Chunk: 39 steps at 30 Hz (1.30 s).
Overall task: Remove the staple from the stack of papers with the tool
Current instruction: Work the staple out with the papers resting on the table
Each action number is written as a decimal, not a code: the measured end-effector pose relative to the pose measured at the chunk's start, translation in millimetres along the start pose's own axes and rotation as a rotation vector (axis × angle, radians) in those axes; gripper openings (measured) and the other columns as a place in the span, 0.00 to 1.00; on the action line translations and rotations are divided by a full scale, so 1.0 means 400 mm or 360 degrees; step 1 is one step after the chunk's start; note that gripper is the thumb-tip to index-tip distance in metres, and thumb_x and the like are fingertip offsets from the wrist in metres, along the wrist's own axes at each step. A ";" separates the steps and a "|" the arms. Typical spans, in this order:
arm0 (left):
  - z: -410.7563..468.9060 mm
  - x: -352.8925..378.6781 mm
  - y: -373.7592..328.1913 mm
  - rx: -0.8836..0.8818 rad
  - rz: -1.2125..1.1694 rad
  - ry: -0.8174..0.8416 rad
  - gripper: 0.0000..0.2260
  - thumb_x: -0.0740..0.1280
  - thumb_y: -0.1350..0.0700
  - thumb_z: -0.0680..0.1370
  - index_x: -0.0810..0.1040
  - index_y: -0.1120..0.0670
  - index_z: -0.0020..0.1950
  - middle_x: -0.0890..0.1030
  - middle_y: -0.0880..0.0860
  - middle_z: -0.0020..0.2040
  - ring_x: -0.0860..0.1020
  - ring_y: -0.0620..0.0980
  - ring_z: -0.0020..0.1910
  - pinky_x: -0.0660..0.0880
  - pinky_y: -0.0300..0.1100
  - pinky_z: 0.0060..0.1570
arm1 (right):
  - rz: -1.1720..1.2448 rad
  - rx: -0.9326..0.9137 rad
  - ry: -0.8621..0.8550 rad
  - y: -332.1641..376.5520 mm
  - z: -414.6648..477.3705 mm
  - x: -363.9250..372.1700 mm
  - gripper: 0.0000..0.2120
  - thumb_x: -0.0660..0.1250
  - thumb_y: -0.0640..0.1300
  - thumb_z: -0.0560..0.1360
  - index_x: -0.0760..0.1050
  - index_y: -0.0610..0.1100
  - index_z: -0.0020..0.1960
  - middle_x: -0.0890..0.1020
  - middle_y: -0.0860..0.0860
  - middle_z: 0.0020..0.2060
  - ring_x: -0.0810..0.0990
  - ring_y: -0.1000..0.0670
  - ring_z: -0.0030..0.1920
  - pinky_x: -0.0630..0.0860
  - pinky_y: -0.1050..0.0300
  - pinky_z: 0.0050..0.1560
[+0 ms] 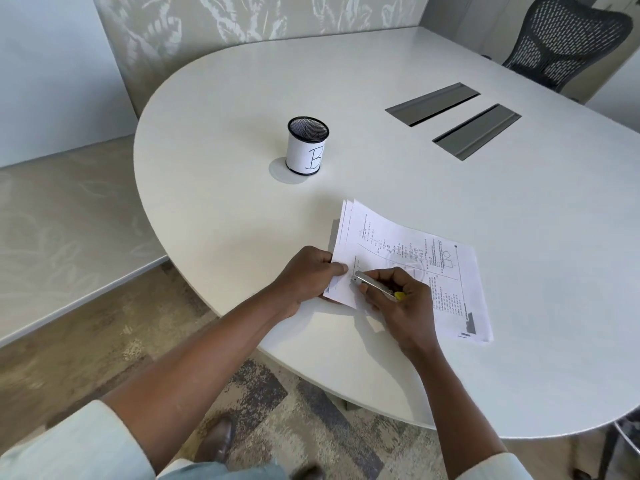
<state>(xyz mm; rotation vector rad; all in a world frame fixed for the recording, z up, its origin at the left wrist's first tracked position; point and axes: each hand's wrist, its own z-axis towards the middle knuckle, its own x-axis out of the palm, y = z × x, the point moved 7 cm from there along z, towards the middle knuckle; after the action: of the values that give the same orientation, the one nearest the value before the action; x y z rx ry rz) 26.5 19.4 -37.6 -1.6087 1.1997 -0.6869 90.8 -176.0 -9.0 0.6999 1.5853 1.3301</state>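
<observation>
A stack of printed papers (pixel 408 258) lies on the white table (pixel 381 168), near its front edge. My left hand (pixel 306 275) pinches the near left corner of the stack between thumb and fingers. My right hand (pixel 403 299) grips a slim silver staple remover tool (pixel 372 284) with a yellow end. The tool's tip rests on the paper right beside my left thumb. The staple itself is too small to make out.
A black mesh pen cup (pixel 307 145) with a white label marked "B" stands behind the papers. Two grey cable hatches (pixel 453 117) sit in the table further right. A black mesh office chair (pixel 561 39) is at the far right corner.
</observation>
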 end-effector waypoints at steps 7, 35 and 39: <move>-0.005 0.001 0.005 0.0040 0.0015 -0.0014 0.15 0.73 0.52 0.78 0.88 0.64 0.54 0.87 0.62 0.45 0.80 0.53 0.42 0.75 0.46 0.46 | -0.0134 -0.0142 0.0000 -0.002 -0.006 0.011 0.06 0.81 0.41 0.77 0.86 0.49 0.51 0.89 0.52 0.46 0.85 0.40 0.46 0.82 0.43 0.49; -0.002 -0.002 0.012 0.0076 0.0188 -0.0113 0.15 0.73 0.57 0.81 0.82 0.70 0.49 0.74 0.52 0.32 0.70 0.45 0.26 0.66 0.35 0.28 | -0.0154 -0.0224 0.0054 0.006 -0.003 0.016 0.06 0.80 0.39 0.78 0.87 0.47 0.52 0.89 0.52 0.47 0.85 0.45 0.47 0.78 0.57 0.48; -0.006 0.000 0.006 0.0081 0.0118 -0.0061 0.20 0.73 0.50 0.76 0.84 0.68 0.54 0.81 0.54 0.41 0.78 0.51 0.38 0.73 0.43 0.42 | -0.0122 -0.0202 0.0064 0.006 -0.005 0.017 0.07 0.80 0.38 0.77 0.87 0.46 0.52 0.89 0.51 0.47 0.85 0.44 0.48 0.79 0.58 0.48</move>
<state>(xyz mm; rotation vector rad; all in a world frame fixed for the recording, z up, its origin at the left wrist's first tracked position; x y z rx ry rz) 23.4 18.4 -38.9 -1.5210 1.1987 -0.6319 86.0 -170.2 -8.6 0.5326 1.5292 1.3825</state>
